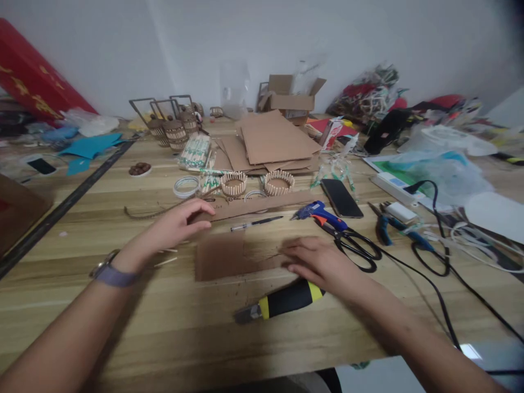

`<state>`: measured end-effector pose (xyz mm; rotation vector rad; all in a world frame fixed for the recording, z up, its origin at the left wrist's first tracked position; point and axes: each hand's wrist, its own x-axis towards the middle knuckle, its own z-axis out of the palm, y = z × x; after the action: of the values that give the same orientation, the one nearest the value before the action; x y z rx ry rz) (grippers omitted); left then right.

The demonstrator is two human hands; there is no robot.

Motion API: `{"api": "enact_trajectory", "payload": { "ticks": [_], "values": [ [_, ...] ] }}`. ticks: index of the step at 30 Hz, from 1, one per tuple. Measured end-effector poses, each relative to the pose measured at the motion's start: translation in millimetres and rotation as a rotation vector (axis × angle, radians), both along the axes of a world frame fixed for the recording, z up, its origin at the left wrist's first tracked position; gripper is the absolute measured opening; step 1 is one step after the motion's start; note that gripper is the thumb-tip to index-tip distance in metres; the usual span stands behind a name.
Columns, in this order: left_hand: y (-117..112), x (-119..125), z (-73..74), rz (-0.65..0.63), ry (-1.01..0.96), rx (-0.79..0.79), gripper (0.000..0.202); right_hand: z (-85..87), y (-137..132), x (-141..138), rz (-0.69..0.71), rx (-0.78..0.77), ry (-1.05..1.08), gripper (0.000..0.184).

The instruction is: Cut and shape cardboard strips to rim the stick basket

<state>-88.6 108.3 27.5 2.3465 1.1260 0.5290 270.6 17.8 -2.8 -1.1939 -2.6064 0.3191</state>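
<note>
My left hand (189,219) is at the left end of a long cardboard strip (257,206), with thumb and fingers apart around that end. My right hand (317,259), slightly blurred, has its fingers and thumb at the right end of a smaller cardboard piece (221,257). That piece has a notched upper edge and is blurred too. Just in front of it lies a yellow and black utility knife (286,301), its handle end partly under my right hand. A pen (257,223) rests between the strip and the smaller piece.
Right of centre lie a blue glue gun (319,213), black scissors (356,248), a phone (341,197) and pliers (393,224) among cables. Behind are two rings of small sticks (279,184), a tape roll (186,186), stacked cardboard sheets (278,139) and small stick buckets (176,134).
</note>
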Motion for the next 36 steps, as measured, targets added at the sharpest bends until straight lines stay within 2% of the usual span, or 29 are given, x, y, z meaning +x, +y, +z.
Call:
{"api": "enact_trajectory", "payload": {
  "ticks": [2,4,7,9,11,15,18,20,22,24,26,28,30,32,33,36],
  "values": [
    [-12,12,0.7,-0.026,0.129,0.206,0.022,5.7,-7,12,-0.023,0.095,0.035,0.023],
    [-20,22,-4.0,-0.047,0.289,0.339,0.016,11.8,-12,20,-0.089,0.228,0.068,0.026],
    [-25,33,-18.5,-0.087,0.408,0.411,0.011,14.9,-9,18,-0.180,0.411,0.066,0.027],
    [-26,37,-28.1,-0.119,0.406,0.430,0.009,10.6,0,11,-0.184,0.433,-0.006,0.043],
    [-26,39,-35.0,-0.131,0.392,0.445,0.008,2.6,11,3,-0.165,0.381,-0.101,0.052],
    [-29,28,-41.8,-0.124,0.399,0.451,0.017,-9.6,26,2,-0.117,0.273,-0.180,0.047],
    [-28,-5,-45.1,-0.089,0.493,0.426,0.035,-8.2,27,20,-0.100,0.235,-0.126,0.048],
    [-26,-32,-45.2,0.011,0.613,0.405,0.031,-4.9,26,34,-0.103,0.179,-0.106,0.049],
    [-24,-55,-41.5,0.080,0.647,0.406,0.028,-2.2,24,45,-0.124,0.125,-0.088,0.050],
    [-25,-63,-33.6,0.118,0.628,0.422,0.034,-0.7,21,48,-0.134,0.081,-0.063,0.051],
    [-31,-57,-24.1,0.168,0.546,0.466,0.040,-0.6,18,44,-0.124,0.037,-0.037,0.050],
    [-41,-40,-17.9,0.179,0.445,0.505,0.042,-1.8,16,37,-0.101,-0.010,-0.016,0.049],
    [-53,-21,-19.9,0.058,0.391,0.469,0.039,-4.6,15,31,-0.069,-0.048,0.003,0.047],
    [-64,-7,-31.2,-0.092,0.391,0.417,0.048,-8.7,16,29,-0.032,-0.074,0.013,0.046],
    [-67,-3,-39.2,-0.129,0.407,0.399,0.054,-11.1,17,29,-0.017,-0.081,0.011,0.045],
    [-68,3,-61.7,-0.151,0.449,0.341,0.055,-18.1,23,30,0.004,-0.077,-0.020,0.044]
  ]
}}
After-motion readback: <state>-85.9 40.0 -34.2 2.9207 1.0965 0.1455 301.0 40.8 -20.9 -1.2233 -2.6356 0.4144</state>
